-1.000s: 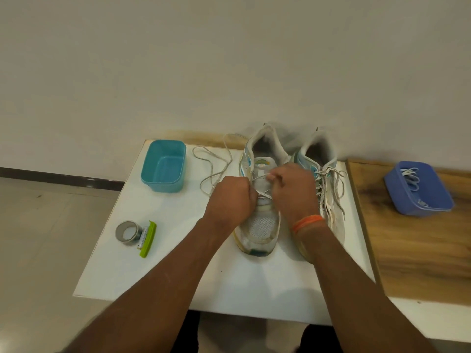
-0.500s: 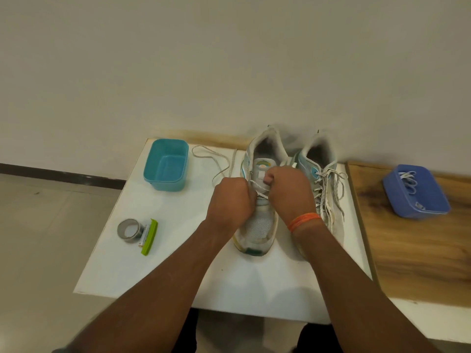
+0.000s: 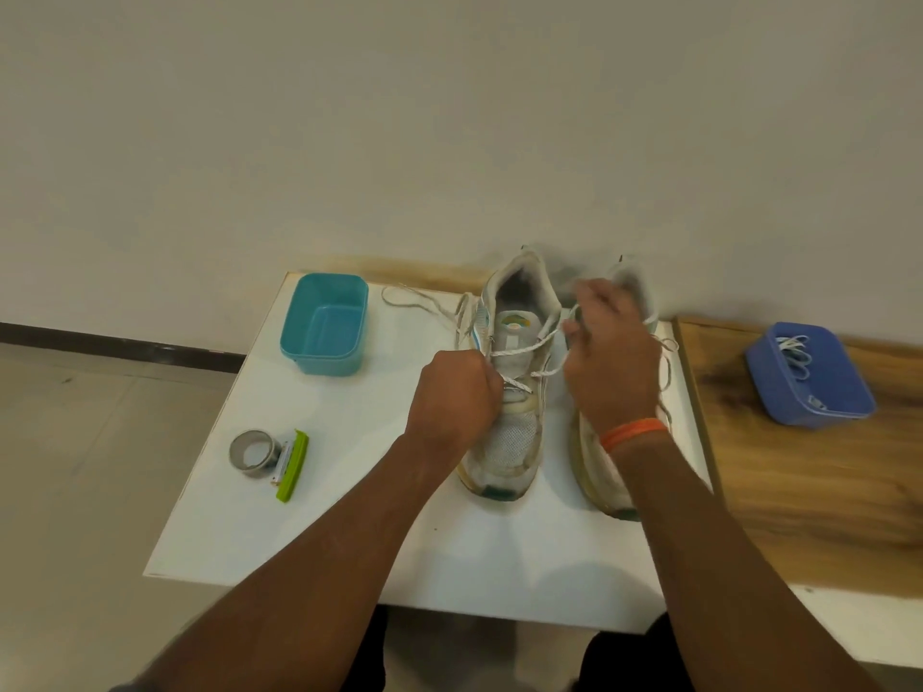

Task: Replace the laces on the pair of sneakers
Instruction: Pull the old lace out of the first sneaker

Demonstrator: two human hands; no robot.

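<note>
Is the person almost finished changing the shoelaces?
Not nearly. Nothing looks finished yet. The left hand grips the left shoe while the right hand pulls its lace out of the upper holes; the lower part is still laced. The right shoe seems to keep its lace. The laces in the blue box wait unused.

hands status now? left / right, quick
Left hand: fist closed at the left sneaker's eyelets, apparently gripping the lace.
Right hand: pinching the same lace, pulling it sideways.
</note>
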